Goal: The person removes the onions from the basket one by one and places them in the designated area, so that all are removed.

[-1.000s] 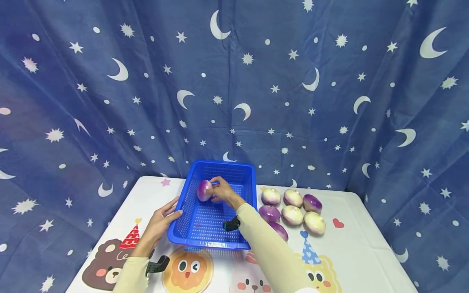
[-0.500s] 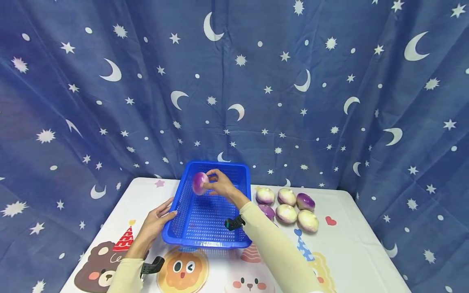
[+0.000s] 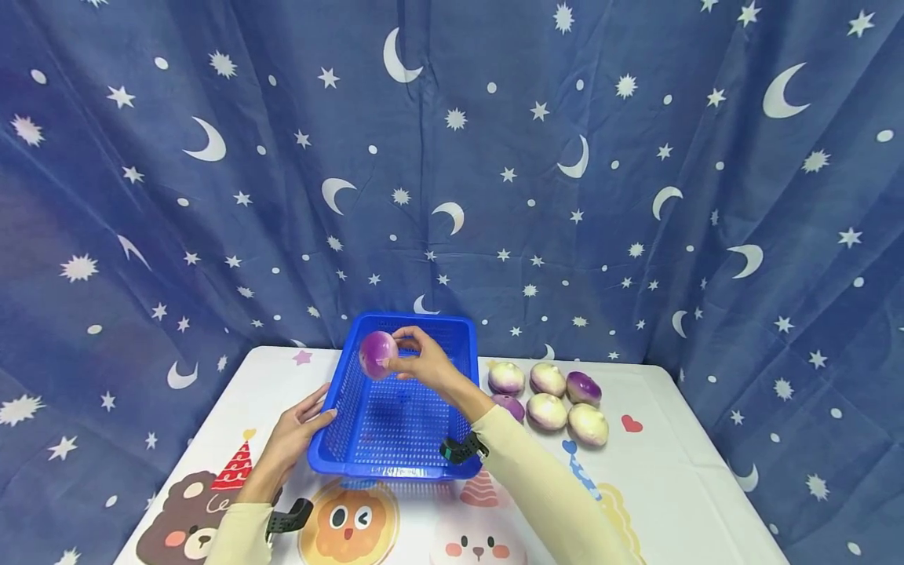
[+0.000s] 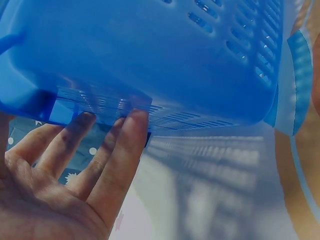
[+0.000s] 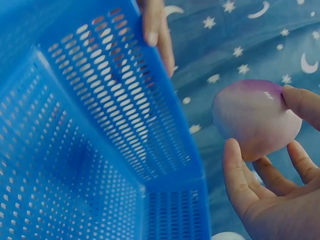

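A blue perforated basket (image 3: 395, 463) stands on the white table, empty inside (image 5: 75, 165). My right hand (image 3: 424, 362) holds a purple-and-white onion (image 3: 377, 353) in its fingertips above the basket's far left part; the right wrist view shows the onion (image 5: 255, 117) with thumb and fingers (image 5: 237, 172) round it. My left hand (image 3: 297, 431) lies with straight fingers against the basket's left wall (image 4: 150, 65); its fingers (image 4: 127, 137) touch the wall's lower edge.
Several more purple-and-white onions (image 3: 547, 392) lie on the table right of the basket. The tablecloth (image 3: 657, 486) has cartoon animal prints. A blue star-and-moon curtain (image 3: 452, 157) hangs close behind the table.
My right hand has lifted the onion up and a little to the left, from low inside the basket to above its far rim. The left hand stays on the basket's side.
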A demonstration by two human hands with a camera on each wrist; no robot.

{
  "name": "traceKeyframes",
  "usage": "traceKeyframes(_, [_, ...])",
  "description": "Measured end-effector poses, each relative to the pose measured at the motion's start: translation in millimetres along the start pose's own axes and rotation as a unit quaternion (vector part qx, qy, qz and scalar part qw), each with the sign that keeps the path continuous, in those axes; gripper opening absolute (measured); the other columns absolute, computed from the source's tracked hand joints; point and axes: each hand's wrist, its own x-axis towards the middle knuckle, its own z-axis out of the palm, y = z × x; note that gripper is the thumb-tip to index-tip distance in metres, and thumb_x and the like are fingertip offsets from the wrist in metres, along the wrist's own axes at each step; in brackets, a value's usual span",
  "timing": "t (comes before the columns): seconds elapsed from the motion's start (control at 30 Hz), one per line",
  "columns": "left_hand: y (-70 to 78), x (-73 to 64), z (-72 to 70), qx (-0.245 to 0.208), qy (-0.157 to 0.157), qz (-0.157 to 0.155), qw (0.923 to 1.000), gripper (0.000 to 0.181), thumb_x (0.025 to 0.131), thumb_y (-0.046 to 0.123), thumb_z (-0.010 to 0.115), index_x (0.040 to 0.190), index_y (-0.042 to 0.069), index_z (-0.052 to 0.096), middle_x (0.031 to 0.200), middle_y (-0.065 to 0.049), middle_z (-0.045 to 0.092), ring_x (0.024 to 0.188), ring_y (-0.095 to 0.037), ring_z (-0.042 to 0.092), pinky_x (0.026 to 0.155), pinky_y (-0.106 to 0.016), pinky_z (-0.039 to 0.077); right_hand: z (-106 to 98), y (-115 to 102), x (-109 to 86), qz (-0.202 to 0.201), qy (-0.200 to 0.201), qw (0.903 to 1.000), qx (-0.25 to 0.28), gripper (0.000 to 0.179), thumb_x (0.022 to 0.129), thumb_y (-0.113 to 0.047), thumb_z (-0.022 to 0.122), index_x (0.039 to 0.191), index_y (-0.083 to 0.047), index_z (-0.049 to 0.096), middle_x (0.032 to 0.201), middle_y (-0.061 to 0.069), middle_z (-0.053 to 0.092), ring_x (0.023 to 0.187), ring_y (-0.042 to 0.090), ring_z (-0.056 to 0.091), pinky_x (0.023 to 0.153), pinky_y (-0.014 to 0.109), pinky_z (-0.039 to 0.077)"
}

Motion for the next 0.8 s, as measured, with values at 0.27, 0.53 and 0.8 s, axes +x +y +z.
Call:
traceKeyframes(0.27, [-0.6, -0.6, -0.1, 0.0, 0.001, -0.006, 1.0, 0.067, 0.096, 0.03, 0.063, 0.155, 0.022, 0.033, 0.154, -0.017, 0.04, 0.138, -0.039, 0.045, 0.113, -0.053, 0.038, -10, -14, -29.5, -0.034, -0.005, 0.9993, 0.012, 0.05, 0.084, -0.006, 0.073, 0.129, -0.01, 0.052, 0.134, 0.016, 0.058, 0.103, 0.02, 0.069, 0.085, 0.037, 0.059])
traceKeyframes(0.53, [-1.2, 1.1, -2.0, 0.006, 0.004, -0.008, 0.9999, 0.067, 0.095, 0.033, 0.065, 0.154, 0.022, 0.034, 0.153, -0.017, 0.042, 0.136, -0.037, 0.049, 0.111, -0.048, 0.042, -22, -13, -51.8, -0.052, 0.005, 0.9985, 0.017, 0.051, 0.084, -0.007, 0.073, 0.131, -0.012, 0.052, 0.135, 0.015, 0.057, 0.109, 0.022, 0.067, 0.093, 0.046, 0.056])
traceKeyframes(0.8, [0.6, -0.3, 0.0, 0.013, 0.0, -0.006, 0.9999, 0.067, 0.095, 0.033, 0.064, 0.154, 0.022, 0.034, 0.152, -0.018, 0.043, 0.133, -0.035, 0.052, 0.107, -0.043, 0.047, -39, -11, -76.1, -0.055, 0.034, 0.9974, 0.032, 0.053, 0.086, -0.008, 0.072, 0.134, -0.013, 0.051, 0.138, 0.014, 0.056, 0.108, 0.018, 0.066, 0.09, 0.035, 0.057])
